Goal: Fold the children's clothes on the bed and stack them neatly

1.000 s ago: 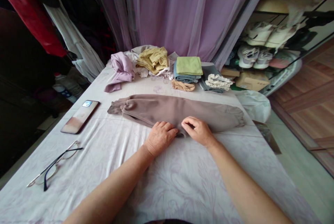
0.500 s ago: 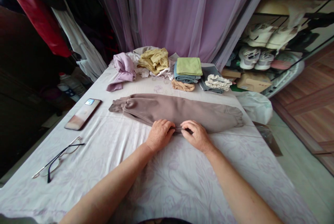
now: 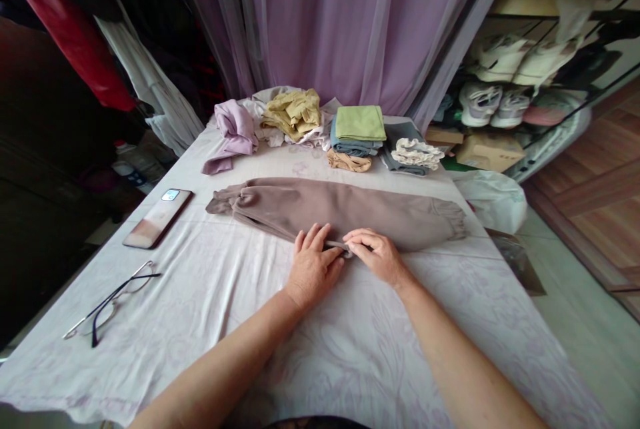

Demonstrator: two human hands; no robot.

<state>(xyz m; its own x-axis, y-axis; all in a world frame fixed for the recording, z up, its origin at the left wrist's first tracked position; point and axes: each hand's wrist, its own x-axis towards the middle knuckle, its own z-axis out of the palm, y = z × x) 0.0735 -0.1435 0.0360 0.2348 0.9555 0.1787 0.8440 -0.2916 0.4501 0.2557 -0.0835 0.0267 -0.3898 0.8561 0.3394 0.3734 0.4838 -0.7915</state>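
A taupe pair of trousers [image 3: 335, 209] lies folded lengthwise on the pale lilac bedsheet [image 3: 210, 296], with gathered cuffs at both ends. My left hand [image 3: 315, 268] rests at the near edge of the trousers, fingers spread on the cloth. My right hand [image 3: 375, 256] is curled just beside it, its fingertips pinching a thin cord [image 3: 336, 244] that comes from the fabric edge. The thumb of my left hand nearly reaches the cord's end between my hands.
A smartphone [image 3: 157, 218] and glasses [image 3: 113, 299] lie on the sheet to the left. Folded and crumpled clothes [image 3: 357, 124] stand along the far side, before a lilac curtain [image 3: 320, 22]. A white plastic bag [image 3: 493, 201] sits past the right edge, near a shoe rack [image 3: 500, 82].
My hands have drawn closer along the trousers' edge, and the cord now shows between them. The fingers of my left hand have spread. The view has shifted slightly.
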